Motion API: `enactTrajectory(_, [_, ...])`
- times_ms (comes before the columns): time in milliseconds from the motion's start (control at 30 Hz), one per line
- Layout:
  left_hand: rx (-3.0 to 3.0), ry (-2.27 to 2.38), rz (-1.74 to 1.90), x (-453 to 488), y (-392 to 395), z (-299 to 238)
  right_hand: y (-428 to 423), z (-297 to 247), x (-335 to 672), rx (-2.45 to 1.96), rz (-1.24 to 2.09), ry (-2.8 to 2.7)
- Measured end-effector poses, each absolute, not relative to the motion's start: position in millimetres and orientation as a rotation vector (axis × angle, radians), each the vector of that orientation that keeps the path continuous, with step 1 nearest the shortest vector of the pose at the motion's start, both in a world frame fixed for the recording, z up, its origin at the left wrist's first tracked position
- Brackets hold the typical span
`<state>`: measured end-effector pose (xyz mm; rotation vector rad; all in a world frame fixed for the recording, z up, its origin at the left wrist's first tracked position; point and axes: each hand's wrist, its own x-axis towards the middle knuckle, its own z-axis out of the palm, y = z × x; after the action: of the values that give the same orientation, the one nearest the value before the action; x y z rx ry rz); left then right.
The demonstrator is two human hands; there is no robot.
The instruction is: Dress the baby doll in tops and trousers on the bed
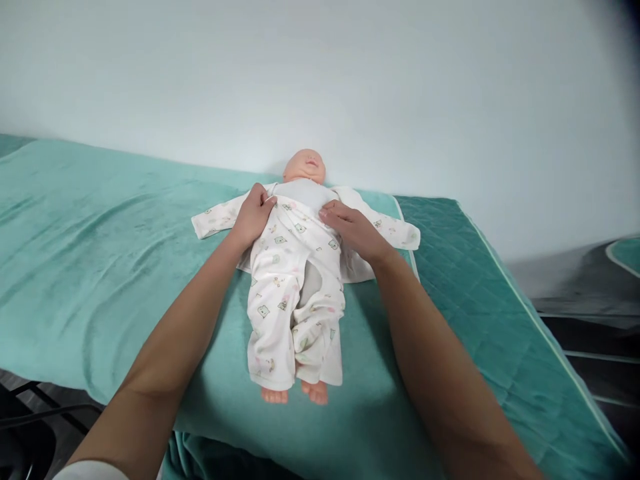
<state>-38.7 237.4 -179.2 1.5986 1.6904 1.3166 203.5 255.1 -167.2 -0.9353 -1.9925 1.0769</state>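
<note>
A baby doll (pixel 306 165) lies on its back with its head toward the wall and its bare feet toward me. On its legs are white patterned baby pants (pixel 280 293), pulled up over the belly. My left hand (pixel 255 213) pinches the waistband at the doll's left-of-picture side. At the opposite side my right hand (pixel 353 227) has its fingers closed on the same waistband. A matching white baby jacket (pixel 395 230) lies spread open beneath the doll, its sleeves stretched out to both sides. Part of the jacket is hidden under the doll and my hands.
The doll rests on a light green blanket (pixel 125 267) over a bed against a white wall (pixel 320 80). A darker green quilted cover (pixel 480 320) shows at the right. Dark slats (pixel 600 367) stand beyond the bed's right edge, and a black object (pixel 25 433) is at lower left.
</note>
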Motion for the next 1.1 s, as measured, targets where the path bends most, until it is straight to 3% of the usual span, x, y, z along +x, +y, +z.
enactTrajectory(233, [1.552, 1.634, 1.384, -41.2, 246.9, -190.5, 277.6, -192.0, 214.5, -0.965, 1.315, -1.689])
enactTrajectory(533, [1.656, 1.723, 1.515, -34.5, 236.7, -190.6, 282.0, -197.2, 193.3, -1.130, 0.883, -1.601])
enactTrajectory(933, [1.456, 1.940, 1.467, -47.9, 235.9, -198.2, 268.0, -195.2, 239.3, -1.089, 1.302, -1.780])
enactTrajectory(1100, [1.573, 1.887, 1.274, -49.7, 225.0, -197.8, 267.1, -202.8, 234.3, -1.123, 1.230, -1.760])
